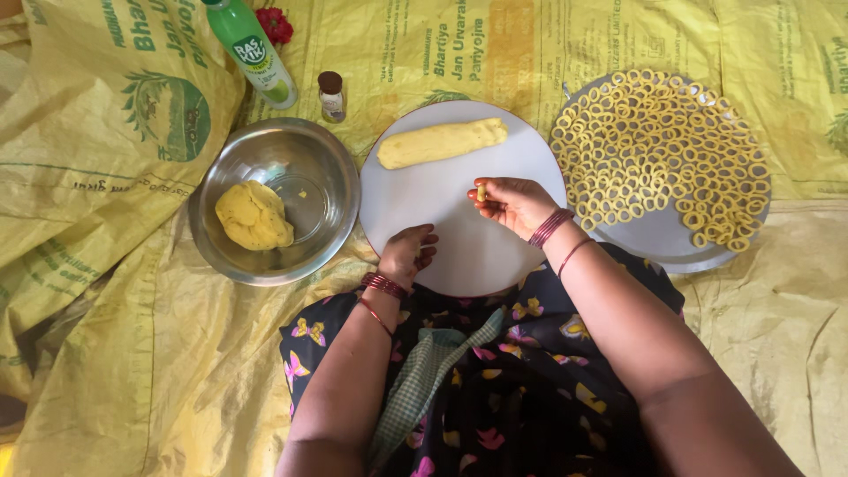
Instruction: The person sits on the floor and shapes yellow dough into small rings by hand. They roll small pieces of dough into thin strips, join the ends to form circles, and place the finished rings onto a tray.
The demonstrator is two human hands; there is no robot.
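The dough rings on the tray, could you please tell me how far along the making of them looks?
Done: the round tray is nearly covered with small dough rings. In hand: the right hand pinches a small dough piece over the white board; the left hand rests at the board's edge. Left: a dough log and a dough lump in the steel bowl.

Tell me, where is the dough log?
The dough log lies at the far edge of the round white board, between the steel bowl and the tray of rings.
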